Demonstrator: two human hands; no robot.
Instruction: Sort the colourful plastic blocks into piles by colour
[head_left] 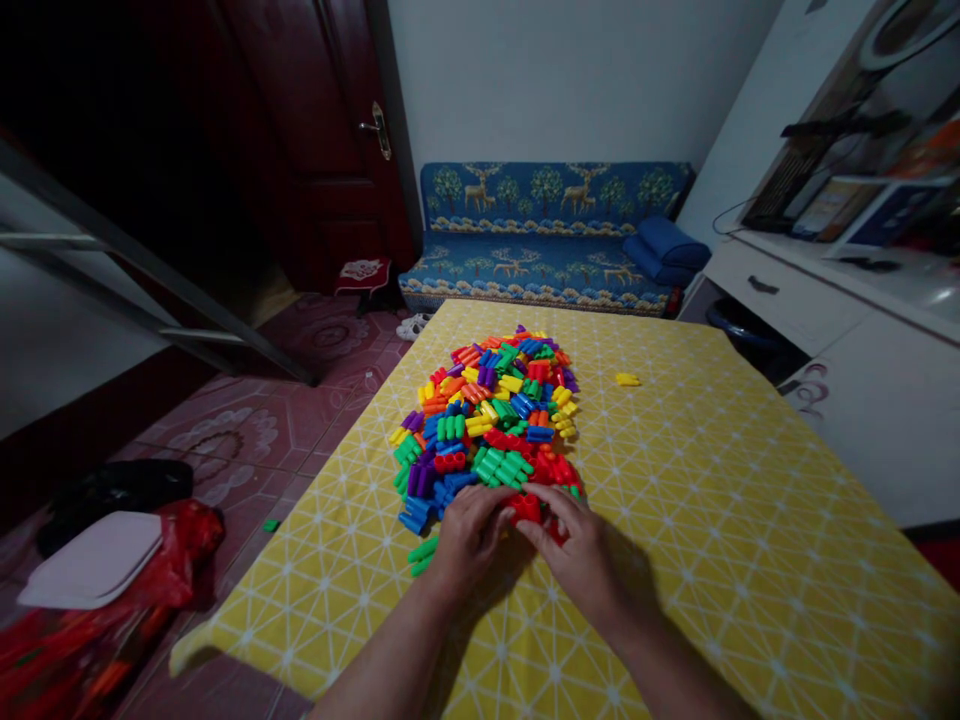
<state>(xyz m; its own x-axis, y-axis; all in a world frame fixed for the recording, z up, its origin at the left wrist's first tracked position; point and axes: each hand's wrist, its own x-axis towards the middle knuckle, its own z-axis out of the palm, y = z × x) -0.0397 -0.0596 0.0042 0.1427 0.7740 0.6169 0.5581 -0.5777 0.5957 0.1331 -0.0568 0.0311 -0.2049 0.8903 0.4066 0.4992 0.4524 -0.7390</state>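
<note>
Right hand [576, 535] pinches red block [528, 507]; left hand [466, 528], I cannot tell its grip; block likely light, stiff, slick: hold its sides

Fingers [559, 500] seem to hide part of a red piece [527, 507]

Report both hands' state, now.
Left hand: fingers curled beside the red block; whether it grips anything cannot be told.
Right hand: closed, holding the red block between thumb and index finger.
</note>
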